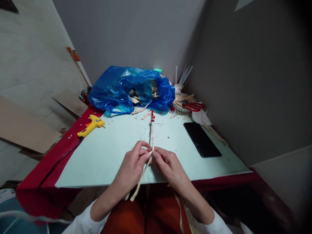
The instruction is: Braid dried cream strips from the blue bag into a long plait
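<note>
A pale braid of flat plant-fibre strips (152,133) runs toward me along the middle of the table, its far end bound with red cord (152,116). Both hands pinch it near the front edge. My left hand (133,165) has thumb and fingers closed around the strips from the left. From the right, my right hand (168,162) presses its thumb against the braid. Loose strip ends (140,185) hang below the left fingers over my lap. Another strand (179,204) dangles under my right wrist. The fingertips beneath the braid are partly hidden.
A yellow glue gun (91,126) with a black cord lies at left. Behind is a blue plastic bag (114,87) holding fibre pieces. Red-handled scissors (195,107), a woven basket (181,102), glue sticks (185,74) and a black phone or tablet (202,139) are at right.
</note>
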Available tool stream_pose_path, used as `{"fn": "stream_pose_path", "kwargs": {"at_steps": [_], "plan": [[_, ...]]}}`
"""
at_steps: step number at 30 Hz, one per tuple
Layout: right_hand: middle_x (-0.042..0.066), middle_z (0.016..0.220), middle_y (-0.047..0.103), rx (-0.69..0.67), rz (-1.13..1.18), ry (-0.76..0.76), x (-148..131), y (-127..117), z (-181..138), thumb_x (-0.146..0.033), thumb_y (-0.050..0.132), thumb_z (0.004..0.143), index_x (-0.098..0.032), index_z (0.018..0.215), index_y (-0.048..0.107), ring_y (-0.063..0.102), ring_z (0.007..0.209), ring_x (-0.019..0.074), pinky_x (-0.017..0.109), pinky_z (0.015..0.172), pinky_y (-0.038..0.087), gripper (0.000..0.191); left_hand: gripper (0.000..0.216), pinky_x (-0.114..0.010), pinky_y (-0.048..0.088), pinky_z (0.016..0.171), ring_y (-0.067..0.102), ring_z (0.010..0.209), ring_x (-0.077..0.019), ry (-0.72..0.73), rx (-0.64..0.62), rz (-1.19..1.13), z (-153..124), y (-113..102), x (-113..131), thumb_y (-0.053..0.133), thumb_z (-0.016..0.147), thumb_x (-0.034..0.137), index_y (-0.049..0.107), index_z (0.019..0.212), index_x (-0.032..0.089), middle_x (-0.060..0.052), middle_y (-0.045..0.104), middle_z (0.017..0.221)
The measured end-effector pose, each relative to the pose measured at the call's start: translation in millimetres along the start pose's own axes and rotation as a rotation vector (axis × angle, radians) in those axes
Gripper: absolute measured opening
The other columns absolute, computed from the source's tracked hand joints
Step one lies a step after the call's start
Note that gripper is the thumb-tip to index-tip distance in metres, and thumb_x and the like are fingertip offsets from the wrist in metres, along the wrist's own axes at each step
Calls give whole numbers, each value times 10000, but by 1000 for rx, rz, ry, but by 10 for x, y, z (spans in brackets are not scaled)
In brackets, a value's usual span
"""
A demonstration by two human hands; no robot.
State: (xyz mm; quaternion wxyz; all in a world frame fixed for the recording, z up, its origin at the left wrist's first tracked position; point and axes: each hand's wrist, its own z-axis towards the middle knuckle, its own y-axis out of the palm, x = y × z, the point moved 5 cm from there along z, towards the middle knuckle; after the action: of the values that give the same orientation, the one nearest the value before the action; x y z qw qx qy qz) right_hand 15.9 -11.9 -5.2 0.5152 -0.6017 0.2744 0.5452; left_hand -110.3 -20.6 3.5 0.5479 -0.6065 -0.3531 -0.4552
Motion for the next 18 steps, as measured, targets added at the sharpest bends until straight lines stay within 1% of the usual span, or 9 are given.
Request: {"fn": "stream_pose_path", "kwargs": {"at_steps": [4,6,8,9,11,14,16,18], "plan": [[-39,560,527,0,-63,1,8,37,-1,-319,378,986,-183,755,544,460,536,100,220,579,333,315,107,-242,422,698,601,681,-121,55,71,220,-6,-77,84,471,908,208,540,988,196,33,656,705],[-35,574,546,13,-59,-4,8,39,5,-310,387,981,-185,756,553,492,554,106,222,599,353,307,94,-228,420,664,605,662,-115,89,95,296,-23,-77,129,483,902,196,576,907,190,29,665,706],[-30,584,553,23,-22,-8,9,33,12,-307,394,976,-185,760,573,520,579,115,226,629,378,306,141,-219,415,621,589,604,-104,140,124,367,-54,-44,162,486,902,184,599,818,185,27,661,680],[-25,599,562,25,4,-7,10,28,15,-309,401,972,-183,770,591,537,606,122,230,652,393,304,157,-219,415,605,580,582,-103,182,153,407,-76,-19,174,488,901,172,607,800,180,21,656,672],[-5,672,604,30,60,9,18,9,15,-321,420,962,-182,810,631,572,695,142,243,714,415,295,172,-231,422,599,574,576,-114,317,240,516,-135,53,197,487,894,133,619,788,163,-3,644,672],[23,819,652,25,137,80,48,-21,8,-350,436,954,-188,891,665,587,838,169,262,786,422,287,205,-272,440,629,585,645,-159,542,378,723,-249,206,217,470,874,61,637,777,129,-57,626,705],[19,822,638,9,180,91,53,-39,11,-365,437,956,-191,849,653,575,841,163,253,769,418,297,213,-296,454,660,583,689,-183,620,429,803,-313,282,234,465,862,33,659,814,106,-79,618,722],[7,778,601,-14,224,69,49,-57,22,-371,452,952,-188,772,614,547,786,144,234,714,408,303,193,-308,470,694,586,741,-196,640,435,762,-356,281,281,491,864,59,676,911,89,-94,627,770]]}}
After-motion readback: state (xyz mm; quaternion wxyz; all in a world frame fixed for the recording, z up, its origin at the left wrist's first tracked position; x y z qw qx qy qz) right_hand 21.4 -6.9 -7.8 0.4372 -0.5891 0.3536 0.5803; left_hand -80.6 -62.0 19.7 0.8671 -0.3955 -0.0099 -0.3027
